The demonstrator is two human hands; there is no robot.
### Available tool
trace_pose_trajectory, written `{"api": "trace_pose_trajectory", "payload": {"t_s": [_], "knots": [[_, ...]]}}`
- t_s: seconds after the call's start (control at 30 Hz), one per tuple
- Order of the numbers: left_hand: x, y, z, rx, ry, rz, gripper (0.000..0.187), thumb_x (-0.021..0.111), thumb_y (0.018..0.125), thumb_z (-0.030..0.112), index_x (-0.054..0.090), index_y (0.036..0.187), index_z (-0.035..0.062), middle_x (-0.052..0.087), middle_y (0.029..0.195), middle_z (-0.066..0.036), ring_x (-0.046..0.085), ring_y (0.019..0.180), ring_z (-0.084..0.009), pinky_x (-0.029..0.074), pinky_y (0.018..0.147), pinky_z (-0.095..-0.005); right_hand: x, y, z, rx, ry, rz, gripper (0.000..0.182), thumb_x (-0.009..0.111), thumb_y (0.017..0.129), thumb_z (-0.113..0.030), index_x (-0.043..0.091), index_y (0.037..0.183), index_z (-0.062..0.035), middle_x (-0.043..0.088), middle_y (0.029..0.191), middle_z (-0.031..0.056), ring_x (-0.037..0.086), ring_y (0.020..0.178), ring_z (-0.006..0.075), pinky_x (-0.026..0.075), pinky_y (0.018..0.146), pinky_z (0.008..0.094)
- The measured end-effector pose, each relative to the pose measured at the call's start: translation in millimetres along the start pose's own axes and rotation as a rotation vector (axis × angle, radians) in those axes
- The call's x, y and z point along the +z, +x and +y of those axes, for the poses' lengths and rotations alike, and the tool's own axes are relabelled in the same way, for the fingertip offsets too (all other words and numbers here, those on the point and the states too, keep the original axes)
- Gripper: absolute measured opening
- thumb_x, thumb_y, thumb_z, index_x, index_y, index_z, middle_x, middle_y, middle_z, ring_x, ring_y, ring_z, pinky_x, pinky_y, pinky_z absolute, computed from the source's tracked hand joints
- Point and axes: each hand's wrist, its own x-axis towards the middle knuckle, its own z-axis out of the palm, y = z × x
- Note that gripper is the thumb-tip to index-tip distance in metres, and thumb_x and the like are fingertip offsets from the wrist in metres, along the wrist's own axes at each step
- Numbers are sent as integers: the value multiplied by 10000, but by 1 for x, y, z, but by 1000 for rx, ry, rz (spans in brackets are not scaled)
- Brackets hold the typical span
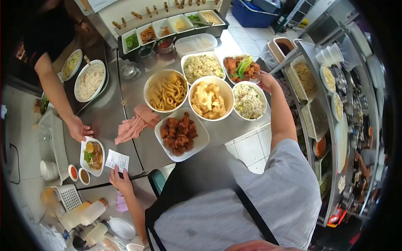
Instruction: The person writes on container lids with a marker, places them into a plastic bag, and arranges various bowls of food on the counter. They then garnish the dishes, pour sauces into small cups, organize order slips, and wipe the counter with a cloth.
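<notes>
My left hand (pixel 120 180) pinches a small printed paper slip (pixel 118 160) beside a white dish of stew (pixel 93 158). Farther off, my right hand (pixel 268 81) grips the right edge of a bowl of reddish fried pieces with green leaves (pixel 242 67); its fingertips are partly hidden. Close by stand a tub of fried rice (pixel 250 100), a larger bowl of fried rice (pixel 202 67), a tub of pale battered pieces (pixel 211 99) and a tub of thick noodles (pixel 166 90). Nearest my body sits a square bowl of dark fried pieces (pixel 181 133).
Another person's hand (pixel 79 129) touches the stew dish's upper edge. A pink cloth (pixel 137 123) lies on the steel counter, with two sauce cups (pixel 84 176) at left. Topping trays (pixel 161 28) line the back; a loaded rack (pixel 312 117) stands at right.
</notes>
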Motion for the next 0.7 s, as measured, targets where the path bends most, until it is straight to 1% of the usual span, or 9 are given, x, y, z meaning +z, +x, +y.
{"api": "trace_pose_trajectory", "payload": {"t_s": [0.07, 0.13, 0.17, 0.2, 0.23, 0.4, 0.6, 0.67, 0.7], "knots": [[1, 2, 1, -11, -9, -29, 398, 621, 651, 134, 544, 1034, 61, 489, 1067, -142, 406, 946, -320, 330, 829, -391, 5, -3, -2, -76, -43, 7, 403, 498, 765, -143, 392, 1150, -94, 553, 841, 33, 568, 708, 164, 477, 610, 305], [-1, 0, 0, -41, -26, -18, 409, 625, 638, 146, 546, 1032, 66, 491, 1041, -153, 409, 955, -329, 323, 838, -402, -14, 27, 25, -232, 140, -33, 358, 438, 827, -216, 439, 1144, -49, 541, 826, 34, 530, 669, 111, 468, 502, 268], [-5, 2, 3, 0, -6, -16, 411, 627, 637, 164, 547, 1029, 72, 487, 1053, -148, 409, 959, -323, 324, 836, -402, 14, -17, -5, -163, 80, 74, 371, 445, 824, -209, 423, 1157, -47, 551, 846, 42, 519, 666, 108, 445, 477, 249], [-6, 2, 6, -33, 22, -5, 412, 630, 633, 177, 549, 1026, 81, 490, 1049, -131, 411, 952, -317, 327, 831, -396, -4, 5, 8, -190, 156, 37, 412, 474, 810, -199, 386, 1185, -52, 564, 832, 42, 519, 636, 105, 419, 455, 229], [-7, 3, 10, -57, -21, 17, 408, 635, 629, 186, 553, 1016, 87, 494, 1040, -119, 412, 941, -316, 329, 829, -392, -3, -11, -9, -160, -28, 90, 416, 484, 796, -164, 381, 1187, -65, 567, 815, 47, 527, 616, 108, 419, 451, 225], [-7, 4, 12, -100, -16, 58, 404, 662, 618, 209, 564, 990, 86, 516, 1010, -133, 443, 923, -314, 360, 813, -384, -53, -7, -63, -360, -45, 316, 318, 501, 784, -154, 461, 1093, -89, 548, 777, 18, 496, 573, 98, 401, 441, 214], [-13, 4, 13, -114, -89, 98, 420, 662, 610, 204, 558, 998, 84, 519, 1007, -110, 457, 911, -307, 378, 779, -385, 62, -108, -190, -566, -343, 164, 342, 464, 825, -210, 445, 1140, -80, 544, 877, 24, 500, 657, 74, 384, 502, 172], [-10, 3, 11, -116, -104, 125, 428, 663, 605, 205, 556, 1000, 81, 519, 1010, -103, 459, 907, -305, 384, 766, -386, 87, -86, -216, -580, -365, -208, 343, 450, 827, -177, 439, 1149, -56, 541, 894, 25, 497, 670, 70, 385, 506, 161], [-11, 3, 12, -125, -109, 133, 435, 667, 598, 204, 556, 1000, 78, 514, 1024, -93, 461, 904, -301, 390, 756, -384, 136, -111, -218, -616, -360, -174, 370, 441, 808, -153, 429, 1164, -56, 537, 857, 30, 498, 660, 76, 395, 519, 172]]}}
